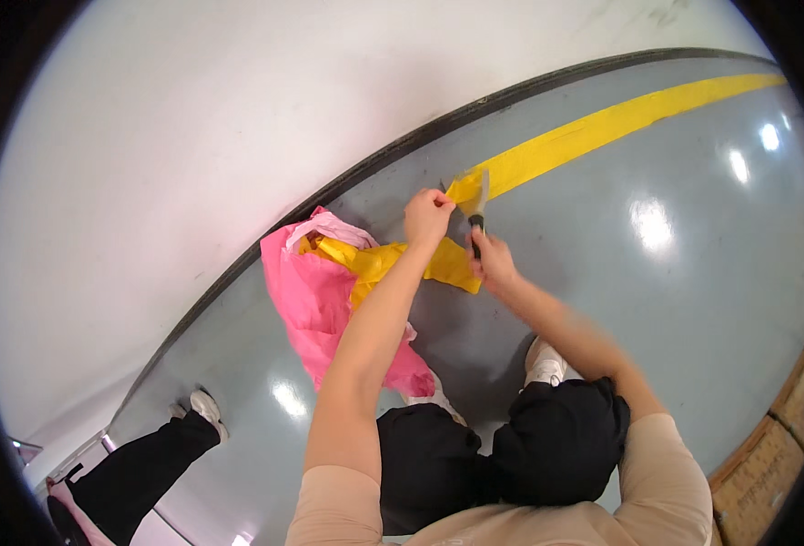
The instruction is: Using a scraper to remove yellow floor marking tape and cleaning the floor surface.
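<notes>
A long strip of yellow floor tape [602, 127] runs along the grey floor near the wall. Its near end is peeled up and crumpled, and my left hand [427, 217] pinches the edge of that loose end. In my right hand [495, 259] is a scraper with a dark handle and a pale metal blade [485, 189], the blade against the lifted tape. The grip is slightly smeared by motion. By my left forearm lies a pink plastic bag [306, 305], and a removed piece of yellow tape [447, 264] trails out of it.
A white wall [192, 136] with a dark skirting strip [402, 146] curves along the far side. At the left stands another person in black trousers [151, 478] and white shoes. Brown boxes or boards [770, 464] stand at the right rim. My own shoes [545, 362] are close below my hands.
</notes>
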The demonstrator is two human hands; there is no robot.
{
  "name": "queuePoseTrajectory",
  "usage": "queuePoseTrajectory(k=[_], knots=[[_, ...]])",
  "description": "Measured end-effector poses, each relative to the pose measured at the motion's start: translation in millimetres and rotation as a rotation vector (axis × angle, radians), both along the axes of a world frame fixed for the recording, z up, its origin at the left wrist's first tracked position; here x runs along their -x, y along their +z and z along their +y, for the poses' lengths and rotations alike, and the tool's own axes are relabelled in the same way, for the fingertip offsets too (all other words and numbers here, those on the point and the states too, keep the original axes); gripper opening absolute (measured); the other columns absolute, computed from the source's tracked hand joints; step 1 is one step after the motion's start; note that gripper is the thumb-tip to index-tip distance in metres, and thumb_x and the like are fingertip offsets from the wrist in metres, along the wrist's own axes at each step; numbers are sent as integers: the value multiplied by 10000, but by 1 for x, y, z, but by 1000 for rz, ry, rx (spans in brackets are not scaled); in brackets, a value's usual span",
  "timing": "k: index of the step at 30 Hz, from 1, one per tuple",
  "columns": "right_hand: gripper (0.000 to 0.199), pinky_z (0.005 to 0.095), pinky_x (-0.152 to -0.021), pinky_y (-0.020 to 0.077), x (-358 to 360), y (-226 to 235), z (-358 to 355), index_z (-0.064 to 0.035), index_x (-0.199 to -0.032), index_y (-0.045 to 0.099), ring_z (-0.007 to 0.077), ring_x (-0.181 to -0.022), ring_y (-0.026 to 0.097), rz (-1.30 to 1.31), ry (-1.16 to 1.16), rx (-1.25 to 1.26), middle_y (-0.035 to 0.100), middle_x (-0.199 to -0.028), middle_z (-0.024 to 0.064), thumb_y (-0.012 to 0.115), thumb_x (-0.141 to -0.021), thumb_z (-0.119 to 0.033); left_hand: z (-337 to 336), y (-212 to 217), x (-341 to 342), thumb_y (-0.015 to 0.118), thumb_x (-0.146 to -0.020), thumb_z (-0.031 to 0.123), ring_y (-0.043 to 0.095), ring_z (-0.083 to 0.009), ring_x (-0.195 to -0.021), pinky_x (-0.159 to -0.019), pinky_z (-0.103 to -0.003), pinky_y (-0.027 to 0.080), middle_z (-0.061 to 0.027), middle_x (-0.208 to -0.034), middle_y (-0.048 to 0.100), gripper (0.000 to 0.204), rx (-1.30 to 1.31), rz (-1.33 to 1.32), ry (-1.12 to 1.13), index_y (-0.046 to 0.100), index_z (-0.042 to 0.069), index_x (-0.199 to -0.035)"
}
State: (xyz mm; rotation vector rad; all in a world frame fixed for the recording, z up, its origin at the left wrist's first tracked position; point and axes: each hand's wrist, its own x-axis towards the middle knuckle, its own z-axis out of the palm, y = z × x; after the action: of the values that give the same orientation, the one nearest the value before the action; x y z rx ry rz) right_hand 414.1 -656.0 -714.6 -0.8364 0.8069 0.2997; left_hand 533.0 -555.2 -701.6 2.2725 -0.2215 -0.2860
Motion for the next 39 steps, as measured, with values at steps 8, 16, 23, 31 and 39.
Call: queuePoseTrajectory(k=[8,16,23,31,39], knots=[[271,196,-383,242,6,15,1,-86,-982,487,64,-474,356,80,-99,-72,458,-682,4,487,-927,-352,16,4,34,654,-697,133,609,-269,-725,-662,-373,480,-103,-769,613,97,-5,145,-118,630,43,-722],[254,198,-379,244,52,16,-20,-86,-993,482,65,-472,362,77,-24,-69,462,-682,13,508,-924,-329,102,69,51,551,-758,81,572,-269,-870,-756,-364,470,-114,-865,604,85,-384,-267,-510,621,48,-793],[246,230,-373,293,71,33,-30,-66,-920,491,80,-453,424,61,204,274,489,-616,10,510,-912,-312,205,83,50,534,-776,174,581,-249,-901,-793,-376,462,-96,-891,644,179,-1290,-90,-647,683,88,-829],[293,283,-475,416,113,24,-67,-12,-886,538,121,-494,526,26,522,948,575,-608,39,566,-868,-303,221,78,53,520,-786,182,614,-250,-906,-782,-380,474,-99,-856,667,186,-1251,133,-632,679,87,-801],[259,245,-409,369,137,19,-67,-39,-830,519,87,-453,474,17,489,770,529,-571,14,543,-894,-289,66,26,100,492,-788,135,536,-266,-1012,-860,-375,430,-119,-1058,575,318,-421,-502,-808,566,44,-1084]])
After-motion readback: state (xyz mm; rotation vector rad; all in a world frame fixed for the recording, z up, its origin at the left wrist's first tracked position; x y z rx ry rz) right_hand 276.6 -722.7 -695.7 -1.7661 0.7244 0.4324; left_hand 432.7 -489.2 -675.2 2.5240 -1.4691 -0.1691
